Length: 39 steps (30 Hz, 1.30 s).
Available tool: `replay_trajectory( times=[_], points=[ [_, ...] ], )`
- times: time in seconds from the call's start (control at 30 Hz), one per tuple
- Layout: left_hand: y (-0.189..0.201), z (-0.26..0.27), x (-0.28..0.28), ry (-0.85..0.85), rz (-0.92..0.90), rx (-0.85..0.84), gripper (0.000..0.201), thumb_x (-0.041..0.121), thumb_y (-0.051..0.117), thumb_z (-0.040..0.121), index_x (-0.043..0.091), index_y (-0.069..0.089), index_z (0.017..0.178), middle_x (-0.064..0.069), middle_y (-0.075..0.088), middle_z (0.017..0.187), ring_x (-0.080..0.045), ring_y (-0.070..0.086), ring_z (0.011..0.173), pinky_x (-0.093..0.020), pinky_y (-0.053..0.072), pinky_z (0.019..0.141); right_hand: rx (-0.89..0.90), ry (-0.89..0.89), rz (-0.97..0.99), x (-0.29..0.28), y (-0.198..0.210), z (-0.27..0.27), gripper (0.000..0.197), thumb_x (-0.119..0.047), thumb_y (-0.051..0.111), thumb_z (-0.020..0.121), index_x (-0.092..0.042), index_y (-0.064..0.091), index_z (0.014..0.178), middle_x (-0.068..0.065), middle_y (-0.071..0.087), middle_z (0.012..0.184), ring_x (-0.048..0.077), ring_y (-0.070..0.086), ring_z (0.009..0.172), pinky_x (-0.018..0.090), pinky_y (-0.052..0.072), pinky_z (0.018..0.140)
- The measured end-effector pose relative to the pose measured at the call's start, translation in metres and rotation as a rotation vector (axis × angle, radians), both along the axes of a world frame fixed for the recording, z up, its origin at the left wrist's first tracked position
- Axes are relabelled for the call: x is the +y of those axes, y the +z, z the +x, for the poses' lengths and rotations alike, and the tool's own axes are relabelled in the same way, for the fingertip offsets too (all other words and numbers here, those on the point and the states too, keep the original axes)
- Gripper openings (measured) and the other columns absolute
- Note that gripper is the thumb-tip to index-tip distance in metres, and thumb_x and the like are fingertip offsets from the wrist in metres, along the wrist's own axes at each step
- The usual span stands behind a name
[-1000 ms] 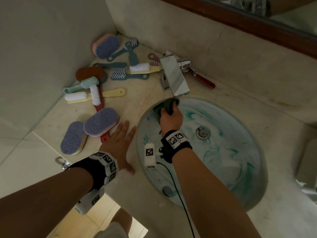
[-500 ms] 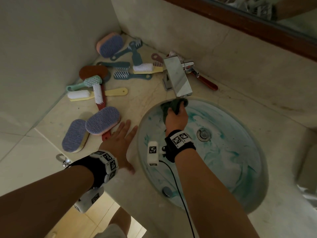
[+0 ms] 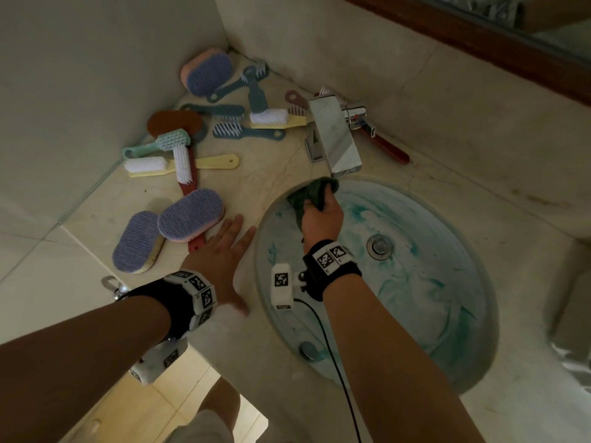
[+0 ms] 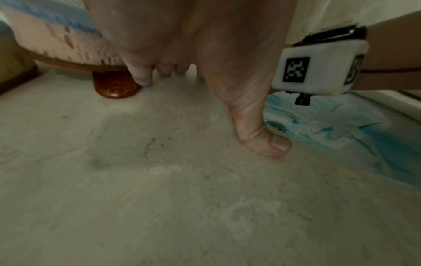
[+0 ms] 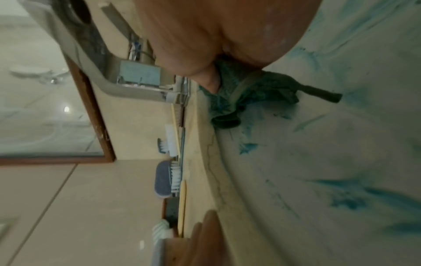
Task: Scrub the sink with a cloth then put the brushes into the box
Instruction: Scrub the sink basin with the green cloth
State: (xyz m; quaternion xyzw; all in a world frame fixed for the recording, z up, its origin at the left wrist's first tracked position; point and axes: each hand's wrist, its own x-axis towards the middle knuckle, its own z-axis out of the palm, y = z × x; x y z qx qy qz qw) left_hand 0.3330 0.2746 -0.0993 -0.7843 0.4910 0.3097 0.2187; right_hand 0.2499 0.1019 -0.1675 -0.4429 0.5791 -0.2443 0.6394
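Gripping the bunched cloth (image 3: 315,191) in my right hand (image 3: 321,219), I press it to the sink (image 3: 447,330) wall just under the faucet (image 3: 335,135); my left hand (image 3: 220,254) lies flat, fingers spread, on the counter (image 3: 262,164) beside the rim. Brushes (image 3: 188,215) lie scattered toward the counter's far left corner.

From my left wrist, straight fingers (image 4: 141,75) and thumb touch the counter.

From my right wrist, my thumb (image 5: 209,81) pinches the cloth against the basin.

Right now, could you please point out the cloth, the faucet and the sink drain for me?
cloth (image 3: 315,190), head view, on the bunched fabric above the fingers.
faucet (image 3: 334,135), head view, on the spout's flat top.
sink drain (image 3: 379,246), head view, on its metal centre.
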Motion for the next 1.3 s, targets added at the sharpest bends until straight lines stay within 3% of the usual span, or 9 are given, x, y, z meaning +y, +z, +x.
replay_trajectory(
  times=[0.1,0.23,0.37,0.53,0.67,0.83,0.97,1.17,1.3],
  points=[
    [0.000,0.000,-0.001,-0.004,0.007,-0.007,0.154,0.083,0.071,0.042,0.032,-0.036,0.141,0.000,-0.040,0.151,-0.019,-0.022,0.145,-0.055,0.010,0.117,-0.010,0.037,0.006,0.007,0.004,0.002,0.063,-0.005,0.058,0.089,-0.024,0.041,0.147,0.008,0.055,0.137,0.026,0.054,0.123,0.042,0.044,0.108],
    [0.000,0.002,0.000,0.005,0.005,0.011,0.154,0.084,0.070,0.041,0.034,-0.036,0.141,0.001,-0.041,0.150,-0.018,-0.024,0.144,-0.057,0.012,0.116,0.028,0.279,-0.044,0.031,0.011,-0.004,0.059,-0.005,0.054,0.092,-0.024,0.042,0.146,0.004,0.055,0.136,0.021,0.053,0.122,0.028,0.042,0.106],
    [-0.001,0.001,0.000,0.005,0.003,0.015,0.153,0.082,0.072,0.043,0.033,-0.034,0.142,0.002,-0.042,0.149,-0.011,-0.032,0.135,-0.056,0.011,0.117,0.039,0.409,-0.076,0.041,0.011,-0.011,0.058,-0.005,0.054,0.092,-0.023,0.042,0.146,0.003,0.055,0.137,0.018,0.052,0.123,0.023,0.041,0.105],
    [-0.001,-0.001,-0.001,0.002,-0.011,-0.007,0.155,0.082,0.072,0.041,0.031,-0.030,0.145,-0.001,-0.039,0.152,-0.018,-0.024,0.143,-0.051,0.001,0.117,0.005,0.231,0.010,0.025,0.008,0.000,0.067,0.000,0.050,0.089,-0.028,0.036,0.149,0.005,0.049,0.143,0.023,0.049,0.128,0.039,0.041,0.110],
    [-0.001,0.000,0.001,-0.001,-0.005,-0.010,0.155,0.082,0.072,0.042,0.031,-0.032,0.144,-0.001,-0.039,0.151,-0.019,-0.025,0.144,-0.052,0.004,0.118,0.005,0.329,0.008,0.037,0.006,-0.003,0.065,-0.003,0.051,0.091,-0.029,0.037,0.148,0.004,0.053,0.139,0.021,0.053,0.121,0.033,0.043,0.106],
    [0.002,0.000,-0.001,-0.016,0.008,-0.005,0.154,0.081,0.073,0.043,0.030,-0.032,0.144,-0.002,-0.038,0.152,-0.022,-0.024,0.145,-0.052,0.007,0.117,0.044,0.633,-0.038,0.057,0.006,-0.021,0.064,0.000,0.049,0.092,-0.029,0.038,0.148,0.005,0.049,0.144,0.021,0.048,0.130,0.031,0.040,0.110],
    [0.003,-0.002,-0.002,-0.017,0.011,0.004,0.153,0.080,0.074,0.045,0.029,-0.032,0.144,-0.002,-0.039,0.151,-0.021,-0.025,0.144,-0.050,0.004,0.117,0.017,0.584,0.003,0.048,0.009,-0.020,0.064,0.001,0.048,0.092,-0.026,0.036,0.149,0.005,0.047,0.145,0.020,0.047,0.130,0.029,0.039,0.109],
    [0.000,0.000,0.000,-0.008,-0.007,0.005,0.155,0.082,0.072,0.042,0.031,-0.034,0.143,-0.001,-0.040,0.151,-0.019,-0.025,0.143,-0.053,0.004,0.117,-0.033,0.426,0.074,0.039,0.010,-0.011,0.064,-0.001,0.049,0.093,-0.029,0.036,0.149,0.003,0.047,0.145,0.021,0.048,0.128,0.035,0.041,0.109],
    [0.002,0.000,0.000,-0.013,0.007,0.000,0.154,0.080,0.073,0.044,0.030,-0.033,0.143,-0.002,-0.039,0.151,-0.020,-0.025,0.143,-0.054,0.007,0.118,0.006,0.600,0.022,0.046,0.009,-0.021,0.062,0.002,0.049,0.091,-0.025,0.041,0.147,0.004,0.049,0.144,0.020,0.048,0.129,0.030,0.039,0.110]
  ],
)
